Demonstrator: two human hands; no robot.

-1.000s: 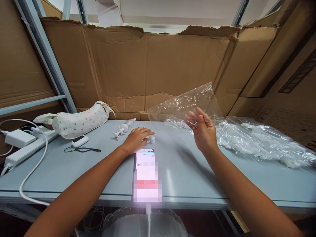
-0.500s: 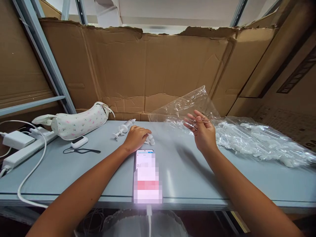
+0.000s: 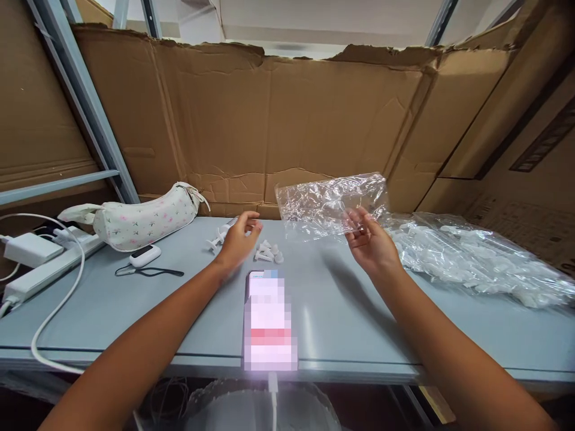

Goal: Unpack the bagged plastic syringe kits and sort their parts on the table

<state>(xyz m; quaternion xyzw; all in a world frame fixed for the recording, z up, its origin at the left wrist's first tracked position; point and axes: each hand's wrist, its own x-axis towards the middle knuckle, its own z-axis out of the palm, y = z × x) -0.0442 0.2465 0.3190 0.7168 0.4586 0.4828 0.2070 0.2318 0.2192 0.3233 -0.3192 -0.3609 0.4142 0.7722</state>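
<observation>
Above the pale grey tabletop (image 3: 135, 323), the left hand (image 3: 240, 239) is lifting off the small white plastic parts (image 3: 268, 252), which its palm was partly covering a moment ago and which are now showing as a loose little cluster. Its fingers are spreading open, grasping nothing, and the hand is hovering just beside a plastic syringe (image 3: 218, 240). Meanwhile, the right hand (image 3: 371, 236) is pinching the lower edge of a clear plastic bag (image 3: 330, 203) between its curled fingers and thumb. The bag is no longer tilting up as steeply; it is spreading flatter in the air above the far side of the table, its creased film glinting. To the right, a larger plastic bag of white parts (image 3: 467, 260) is lying heaped on the table, close to the right hand. Between the hands, a smartphone (image 3: 269, 320) with a pixelated screen is lying face up, while a floral zip pouch (image 3: 144, 218) is resting further left.
</observation>
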